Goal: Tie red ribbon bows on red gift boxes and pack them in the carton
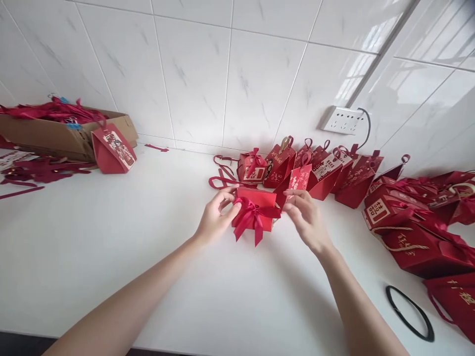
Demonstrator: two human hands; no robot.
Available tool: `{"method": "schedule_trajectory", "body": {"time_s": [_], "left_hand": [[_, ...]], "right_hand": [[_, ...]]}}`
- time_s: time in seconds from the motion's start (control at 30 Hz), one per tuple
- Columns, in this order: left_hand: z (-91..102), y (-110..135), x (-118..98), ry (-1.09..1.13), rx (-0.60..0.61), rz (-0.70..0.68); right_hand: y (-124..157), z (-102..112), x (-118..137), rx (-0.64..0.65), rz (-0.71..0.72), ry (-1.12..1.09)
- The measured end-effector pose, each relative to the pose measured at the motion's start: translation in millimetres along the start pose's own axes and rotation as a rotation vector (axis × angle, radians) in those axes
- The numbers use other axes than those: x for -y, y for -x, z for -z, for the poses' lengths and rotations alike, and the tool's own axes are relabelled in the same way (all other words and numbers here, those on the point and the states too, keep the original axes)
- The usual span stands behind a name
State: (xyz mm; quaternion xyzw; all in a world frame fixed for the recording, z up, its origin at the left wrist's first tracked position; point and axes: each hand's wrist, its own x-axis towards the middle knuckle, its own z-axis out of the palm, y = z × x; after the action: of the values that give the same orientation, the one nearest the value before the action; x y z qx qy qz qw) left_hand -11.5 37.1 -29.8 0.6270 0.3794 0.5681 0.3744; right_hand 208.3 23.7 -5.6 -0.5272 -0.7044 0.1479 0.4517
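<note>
A small red gift box [261,200] with a red ribbon bow [252,217] on its front stands on the white counter [111,237]. My left hand [217,215] touches the box's left side, fingers curled against the bow. My right hand [304,215] is at the box's right side, its fingers pinched on a small red tag [300,179] with white print.
A row of finished red gift boxes and bags [326,170] lines the tiled wall, with more piled at the right [415,222]. A cardboard box [55,136] of red ribbons sits far left. A black band [410,311] lies at the right. A wall socket [343,120] is above.
</note>
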Motion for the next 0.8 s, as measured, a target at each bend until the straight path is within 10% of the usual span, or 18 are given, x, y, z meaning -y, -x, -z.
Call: {"method": "schedule_trajectory", "body": {"time_s": [0.27, 0.8], "left_hand": [[3.3, 3, -4, 0.012, 0.111, -0.024], [0.8, 4, 1, -0.128, -0.042, -0.107]], "right_hand": [[5, -19, 6, 0.109, -0.035, -0.308], [2, -22, 6, 0.063, -0.269, -0.561]]}}
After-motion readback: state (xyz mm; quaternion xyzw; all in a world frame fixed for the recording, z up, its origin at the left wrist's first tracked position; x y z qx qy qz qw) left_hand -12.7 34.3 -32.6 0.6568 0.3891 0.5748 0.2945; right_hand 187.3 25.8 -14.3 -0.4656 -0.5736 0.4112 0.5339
